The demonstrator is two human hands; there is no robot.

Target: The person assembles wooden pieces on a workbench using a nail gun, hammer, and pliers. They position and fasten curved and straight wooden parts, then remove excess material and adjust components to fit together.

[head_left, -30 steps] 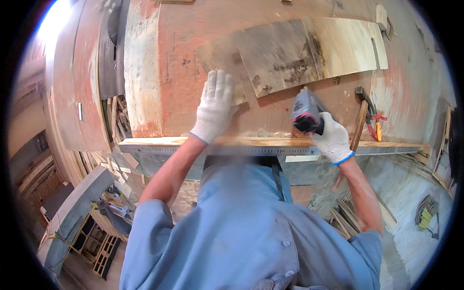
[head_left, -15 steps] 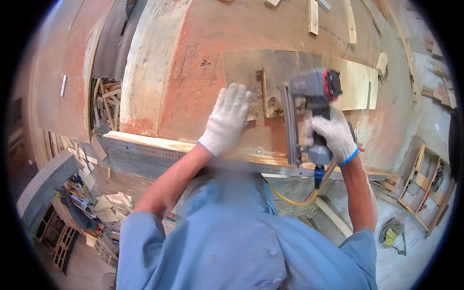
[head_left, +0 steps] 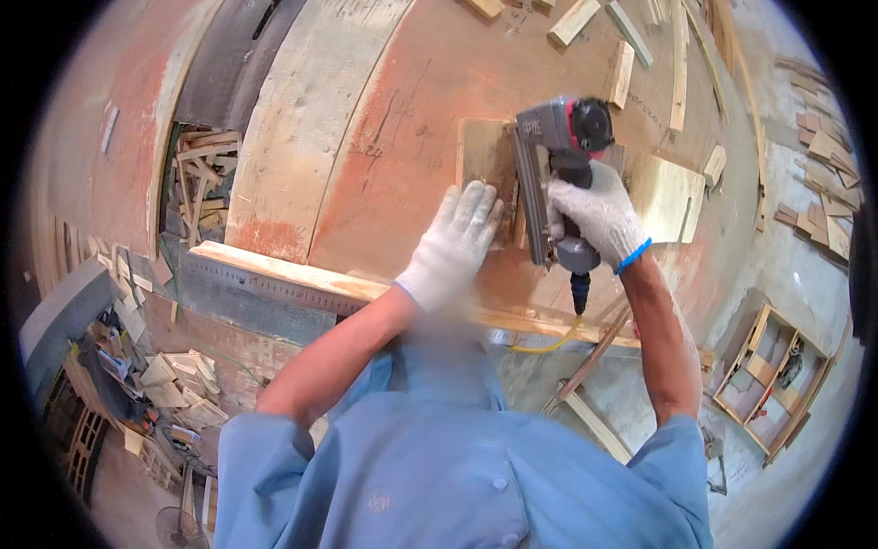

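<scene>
My right hand [head_left: 604, 215], in a white knit glove with a blue cuff, is wrapped round the handle of a grey and black air nail gun [head_left: 546, 125]. A yellow air hose [head_left: 549, 348] runs from the bottom of its handle. My left hand [head_left: 453, 242], gloved too, lies flat with fingers stretched out at the near left edge of a thin wooden panel [head_left: 666, 197]. The gun stands over the panel's middle and hides part of it, so I cannot tell whether its nose touches the wood. Panel and left hand rest on the reddish-brown worktable [head_left: 375, 197].
A wooden strip [head_left: 274, 272] and a ruler scale [head_left: 251, 285] line the table's near edge. Several wood offcuts [head_left: 574, 23] lie at the far side. Left is a gap filled with scraps [head_left: 203, 183]. A divided wooden tray [head_left: 764, 375] sits on the floor at right.
My right hand has carried the nail gun left and farther away over the panel. My left hand has shifted right and nearer, still flat. The whole view has shifted a little.
</scene>
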